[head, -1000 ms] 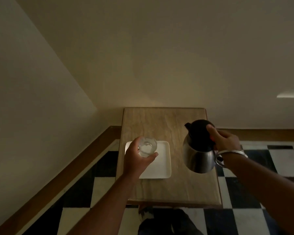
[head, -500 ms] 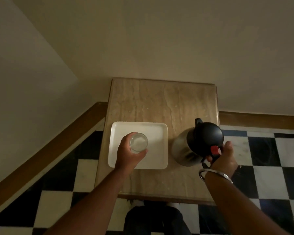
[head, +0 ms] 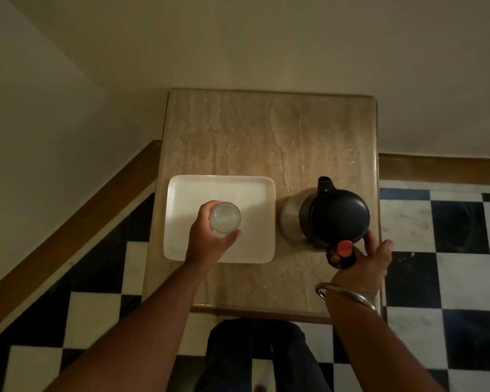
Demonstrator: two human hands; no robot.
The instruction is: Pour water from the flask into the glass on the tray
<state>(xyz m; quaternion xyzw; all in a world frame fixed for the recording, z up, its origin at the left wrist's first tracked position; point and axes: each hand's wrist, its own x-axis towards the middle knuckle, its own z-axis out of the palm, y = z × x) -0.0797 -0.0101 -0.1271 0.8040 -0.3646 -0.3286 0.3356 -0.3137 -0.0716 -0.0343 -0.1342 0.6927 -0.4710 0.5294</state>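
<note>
Marble tabletop (head: 266,137) sits closer and more squarely below than a moment ago. One flask (head: 334,216) stands upright on it, right hand (head: 362,261) grasping its handle. One glass (head: 225,217), clasped by the left hand (head: 210,241), rests on one white tray (head: 255,193).

You are looking down on a small table (head: 269,137) with a beige stone-patterned top, standing against the wall. A white square tray (head: 255,193) is lying on its near left part, and a steel flask (head: 326,216) with a black lid is standing just beside the tray, on the right.
</note>
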